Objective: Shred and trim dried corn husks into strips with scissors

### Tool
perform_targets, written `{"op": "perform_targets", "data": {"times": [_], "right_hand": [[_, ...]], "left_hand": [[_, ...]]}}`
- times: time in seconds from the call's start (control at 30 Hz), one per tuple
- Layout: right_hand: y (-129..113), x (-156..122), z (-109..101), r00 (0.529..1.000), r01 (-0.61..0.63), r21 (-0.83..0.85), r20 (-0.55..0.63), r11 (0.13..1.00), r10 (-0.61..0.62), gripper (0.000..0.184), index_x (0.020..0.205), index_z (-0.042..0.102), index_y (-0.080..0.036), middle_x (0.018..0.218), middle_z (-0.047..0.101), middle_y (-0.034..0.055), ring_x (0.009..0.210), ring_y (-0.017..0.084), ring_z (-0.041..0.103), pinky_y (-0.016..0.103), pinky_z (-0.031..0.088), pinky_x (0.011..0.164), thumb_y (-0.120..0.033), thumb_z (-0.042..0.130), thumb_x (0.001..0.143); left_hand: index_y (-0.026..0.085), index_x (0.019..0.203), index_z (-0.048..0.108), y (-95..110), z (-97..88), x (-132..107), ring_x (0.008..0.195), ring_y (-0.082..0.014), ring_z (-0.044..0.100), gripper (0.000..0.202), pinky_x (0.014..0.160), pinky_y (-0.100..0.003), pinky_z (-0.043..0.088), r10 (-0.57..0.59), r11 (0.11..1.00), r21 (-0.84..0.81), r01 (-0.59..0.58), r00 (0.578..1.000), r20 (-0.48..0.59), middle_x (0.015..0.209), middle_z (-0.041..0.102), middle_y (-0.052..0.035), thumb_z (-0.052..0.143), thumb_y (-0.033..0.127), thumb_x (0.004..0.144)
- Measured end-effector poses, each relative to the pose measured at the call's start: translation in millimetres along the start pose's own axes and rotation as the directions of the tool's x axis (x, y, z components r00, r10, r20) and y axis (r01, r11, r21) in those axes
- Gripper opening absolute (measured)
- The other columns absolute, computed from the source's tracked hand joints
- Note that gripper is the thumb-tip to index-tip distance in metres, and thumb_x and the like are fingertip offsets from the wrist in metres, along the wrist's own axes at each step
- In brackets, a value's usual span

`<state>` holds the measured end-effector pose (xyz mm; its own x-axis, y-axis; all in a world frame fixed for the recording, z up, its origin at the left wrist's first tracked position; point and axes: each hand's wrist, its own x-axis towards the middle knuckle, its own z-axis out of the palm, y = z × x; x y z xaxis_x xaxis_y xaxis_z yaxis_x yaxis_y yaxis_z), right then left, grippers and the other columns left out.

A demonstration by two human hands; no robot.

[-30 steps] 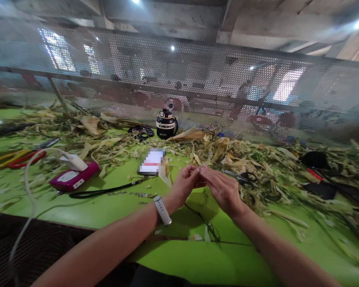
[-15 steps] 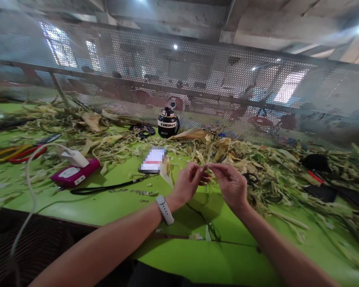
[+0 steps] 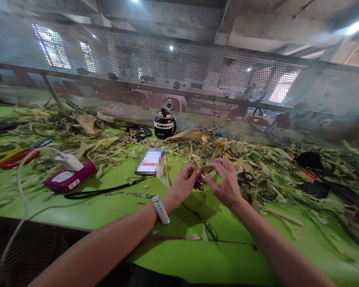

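Observation:
My left hand (image 3: 184, 182) is closed in a pinch above the table. Its fingertips are on something thin that is too small to make out, possibly a narrow plant strip. Close beside it, my right hand (image 3: 225, 181) has its thumb and forefinger apart, the tips almost reaching the left fingertips. Below both hands, a dark thin strand (image 3: 202, 221) lies on the green tabletop (image 3: 179, 255). Dried, pale-green leaf strips (image 3: 257, 167) are heaped behind and right of the hands. Scissors (image 3: 245, 178) rest among them, beside my right hand.
A phone (image 3: 149, 161) lies left of the hands, with a black strap (image 3: 101, 189). Farther left is a purple power strip (image 3: 68, 176) with a white charger and cable. A black bottle (image 3: 164, 124) stands behind, before a perforated metal screen (image 3: 179, 79).
My right thumb and forefinger have spread from a pinch near the left fingertips. My left hand stays closed in nearly the same place. The view has shifted slightly.

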<state>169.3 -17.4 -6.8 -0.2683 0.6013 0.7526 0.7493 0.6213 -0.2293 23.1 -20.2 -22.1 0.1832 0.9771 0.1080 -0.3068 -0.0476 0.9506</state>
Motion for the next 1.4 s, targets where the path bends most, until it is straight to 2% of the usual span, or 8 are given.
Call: {"op": "perform_targets", "data": {"times": [0.13,0.3,0.5,0.63,0.83,1.1,1.27,1.4], "right_hand": [[-5,-2,-1,0.998,0.055,-0.152,-0.009,0.987,-0.057,0.018,0.093,0.063,-0.021,0.101,0.052,0.0092,0.096,0.026,0.046,0.042,0.037,0.084,-0.029,0.056,0.078],[-4,-2,0,0.996,0.05,-0.213,0.086,0.976,-0.032,0.018,0.093,0.063,-0.022,0.094,0.057,0.007,0.091,0.024,0.048,0.039,0.034,0.08,-0.034,0.054,0.083],[-5,-2,4,0.99,0.08,-0.213,0.127,0.974,-0.054,0.012,0.09,0.062,-0.02,0.087,0.063,0.0052,0.085,0.021,0.051,0.035,0.032,0.077,-0.025,0.051,0.087],[-6,-3,5,0.991,0.073,-0.164,0.126,0.984,-0.053,0.01,0.085,0.062,-0.02,0.08,0.064,0.0036,0.08,0.02,0.052,0.034,0.032,0.075,-0.022,0.053,0.087],[0,0,3,0.993,-0.018,-0.019,0.118,1.0,0.02,0.011,0.077,0.061,-0.02,0.074,0.061,0.0021,0.076,0.018,0.053,0.031,0.034,0.071,-0.023,0.055,0.085],[3,2,0,0.987,-0.055,0.045,0.15,0.997,0.048,0.01,0.076,0.061,-0.019,0.075,0.062,0.0023,0.077,0.017,0.054,0.03,0.035,0.073,-0.023,0.057,0.084],[9,3,0,0.98,-0.079,0.086,0.19,0.993,0.062,0.011,0.075,0.063,-0.019,0.074,0.063,0.003,0.076,0.018,0.055,0.029,0.036,0.07,-0.024,0.058,0.083],[13,4,-1,0.972,-0.076,0.102,0.231,0.992,0.051,0.011,0.074,0.063,-0.018,0.075,0.064,0.0036,0.076,0.018,0.055,0.03,0.038,0.07,-0.023,0.059,0.082]], "left_hand": [[0.016,0.072,0.049,-1,-0.9,1,0.041,-0.006,0.052,0.036,0.043,-0.019,0.044,0.033,0.999,0.006,-0.033,0.999,-0.006,0.057,0.058,0.0038,0.066,0.047,0.068],[0.016,0.069,0.049,-1,-2.5,1,0.037,-0.0045,0.043,0.034,0.035,-0.016,0.035,0.057,0.996,0.075,-0.055,0.998,-0.032,0.049,0.052,0.0056,0.063,0.048,0.071],[0.016,0.07,0.049,-1,-1.4,1,0.036,-0.0042,0.043,0.031,0.035,-0.016,0.034,0.056,0.992,0.114,-0.055,0.998,-0.005,0.049,0.053,0.0055,0.061,0.045,0.073],[0.016,0.072,0.049,-2,-1.4,1,0.038,-0.0051,0.046,0.032,0.037,-0.017,0.037,0.058,0.991,0.119,-0.061,0.998,0.03,0.052,0.055,0.0046,0.059,0.046,0.075],[0.017,0.077,0.047,-1,-1.5,0,0.04,-0.006,0.049,0.033,0.041,-0.019,0.04,0.072,0.99,0.111,-0.082,0.993,0.092,0.059,0.057,0.0039,0.055,0.049,0.077],[0.018,0.081,0.042,-7,-2.7,3,0.042,-0.0082,0.054,0.027,0.046,-0.021,0.039,0.009,0.995,0.094,-0.025,0.985,0.17,0.061,0.06,0.0027,0.05,0.045,0.082],[0.018,0.07,0.045,-9,-5.4,6,0.038,-0.0074,0.045,0.021,0.043,-0.021,0.036,-0.055,0.988,0.154,0.03,0.985,0.163,0.05,0.051,0.004,0.049,0.035,0.082],[0.017,0.062,0.043,-9,-5.5,6,0.039,-0.0053,0.035,0.025,0.039,-0.019,0.027,-0.049,0.977,0.215,0.018,0.989,0.141,0.046,0.041,0.0059,0.047,0.031,0.082]]}}
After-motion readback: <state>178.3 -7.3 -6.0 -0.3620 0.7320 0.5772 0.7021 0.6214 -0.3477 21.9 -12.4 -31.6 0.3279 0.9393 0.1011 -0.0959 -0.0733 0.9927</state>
